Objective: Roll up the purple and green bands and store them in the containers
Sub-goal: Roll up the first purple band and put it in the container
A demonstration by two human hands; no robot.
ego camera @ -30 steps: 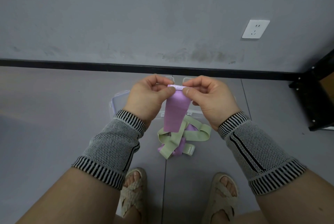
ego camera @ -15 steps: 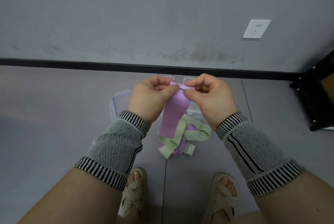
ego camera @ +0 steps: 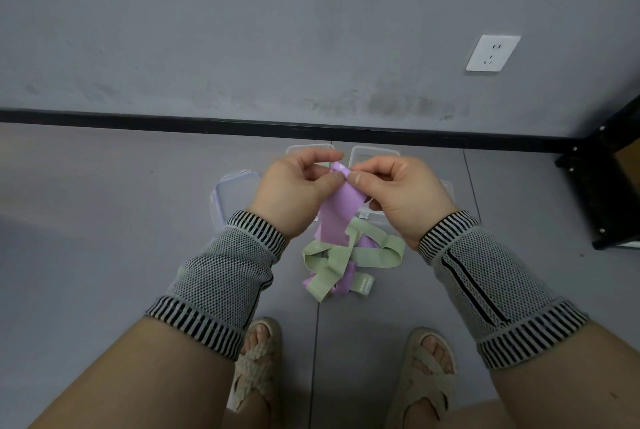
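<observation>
Now we look down at the clear plastic containers on the grey floor [ego camera: 104,255], close to the black skirting at the foot of the wall. We count one open container [ego camera: 235,194] to the left of our hands, showing only its bare bottom, and the rims of two more, a second container [ego camera: 310,148] and a third container [ego camera: 375,151], peeking out above our knuckles; a fourth edge shows behind the right wrist, though we cannot tell what it belongs to. What lies in those back ones is hidden by our hands.

Our left hand [ego camera: 294,193] and right hand [ego camera: 398,194] meet in mid-air, and each grip is a pinch of thumb and forefinger on the top end of the purple band [ego camera: 341,214], where a small tight roll is forming. Below the roll the band hangs as a flat, smooth lilac strip, its lower part reaching down to the pile on the floor.

That pile sits between the containers and our feet: the green band [ego camera: 367,252], pale sage, looped and twisted over itself, with purple showing beneath it and a small pale tag [ego camera: 363,285] at the near edge. We cannot tell whether that purple is the same band. So, one green band, untouched.

Two striped knit wrist sleeves, two sandals [ego camera: 256,366], one wall socket [ego camera: 491,52].
</observation>
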